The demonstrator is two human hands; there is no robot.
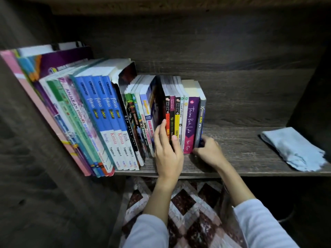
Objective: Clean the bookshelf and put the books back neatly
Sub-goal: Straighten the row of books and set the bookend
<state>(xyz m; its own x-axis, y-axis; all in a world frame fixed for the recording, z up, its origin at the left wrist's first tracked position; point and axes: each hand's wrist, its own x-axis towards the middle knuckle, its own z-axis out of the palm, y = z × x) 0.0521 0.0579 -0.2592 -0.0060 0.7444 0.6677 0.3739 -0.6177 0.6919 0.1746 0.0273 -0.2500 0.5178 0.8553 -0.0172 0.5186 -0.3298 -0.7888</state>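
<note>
A row of books stands on the dark wooden shelf (241, 158), filling its left half. Tall textbooks, among them several blue "fokus" volumes (105, 111), lean at the left. Shorter paperbacks stand to their right, ending with a purple book (191, 120) and a grey-spined book (200, 120). My left hand (167, 153) lies with straight fingers against the spines of the orange and black paperbacks, fingertips in a gap between books. My right hand (206, 149) grips the bottom of the grey-spined book at the row's right end.
A folded light blue cloth (293, 149) lies on the shelf at the far right. Bare shelf board stretches between the books and the cloth. The shelf's side walls rise at left and right. Below the shelf edge shows a patterned rug (188, 203).
</note>
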